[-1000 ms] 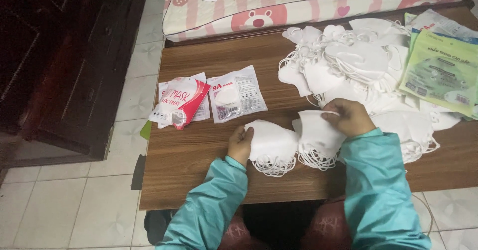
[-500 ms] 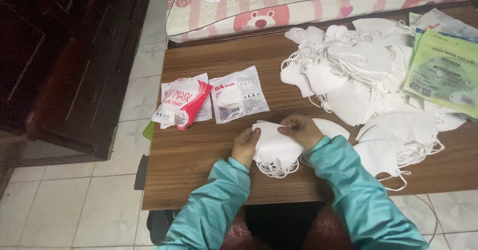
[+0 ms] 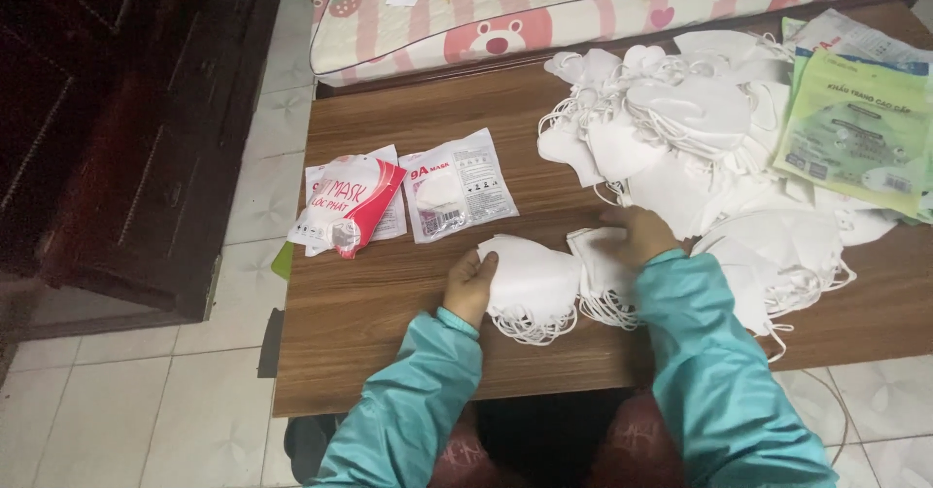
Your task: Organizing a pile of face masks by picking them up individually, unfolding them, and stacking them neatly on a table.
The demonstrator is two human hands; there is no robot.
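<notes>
1. Teal sleeves, two, reach in from the near edge of the desk [image 3: 389, 352], a brown wood-grain top.
2. Left hand [image 3: 470, 284]: fingers curled round the left edge of a small stack [image 3: 533, 289] of white folded masks, thumb on top; the grip looks meant to square the stack and keep it from sliding. How many masks are in it cannot be told; ear loops spill out at the near side.
3. Right hand [image 3: 637, 235]: palm down, fingers bent over a second stack [image 3: 601, 272], just beside the first and touching it; whether it pinches a mask or only presses on one cannot be told.
4. Loose masks [image 3: 700, 138]: one large heap, too many and too tangled to count, right of centre and running to the far edge, within reach of the right hand.
5. Packets, two, flat on the left part of the desk: one red and white [image 3: 350, 206], one clear with a mask inside [image 3: 457, 194], side by side, apart from the heap.
6. Green packs [image 3: 855, 128]: a pile at the far right, partly over the heap; count unclear.
7. Mattress [image 3: 544, 12], pink-striped with a bear print, beyond the desk.
</notes>
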